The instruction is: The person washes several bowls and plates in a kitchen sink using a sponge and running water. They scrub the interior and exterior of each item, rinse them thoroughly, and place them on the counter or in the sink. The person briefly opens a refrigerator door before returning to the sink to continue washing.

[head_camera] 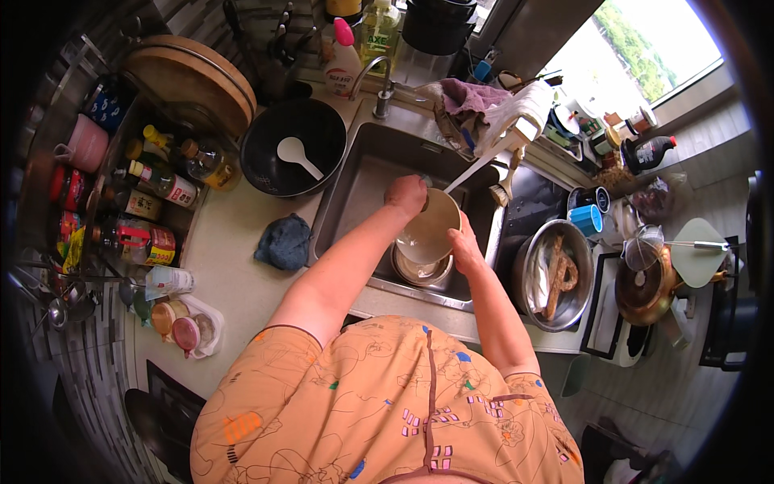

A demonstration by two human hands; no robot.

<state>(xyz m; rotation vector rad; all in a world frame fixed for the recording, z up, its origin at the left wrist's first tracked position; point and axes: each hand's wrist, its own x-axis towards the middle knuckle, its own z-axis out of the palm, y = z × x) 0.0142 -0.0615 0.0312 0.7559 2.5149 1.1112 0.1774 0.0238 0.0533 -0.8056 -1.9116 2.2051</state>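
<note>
Over the stainless steel sink (361, 202), a pale bowl (430, 233) is tilted with its inside facing up. My right hand (462, 245) grips the bowl's rim on its right side. At the bowl's upper left, my left hand (409, 195) is closed round something greyish, mostly hidden by the fingers, that reaches the bowl's inner wall. A stack of bowls (421, 273) sits in the sink beneath the held one. Behind the sink stands the metal tap (383, 100), and a white long handle slants down towards the bowl.
Left of the sink lie a black wok (257, 154) with a white ladle (294, 151) in it and a dark blue cloth (284, 242). To the right are a scrub brush (503, 192) and a steel basin (586, 272) holding brown pieces. Towels (471, 100) hang behind.
</note>
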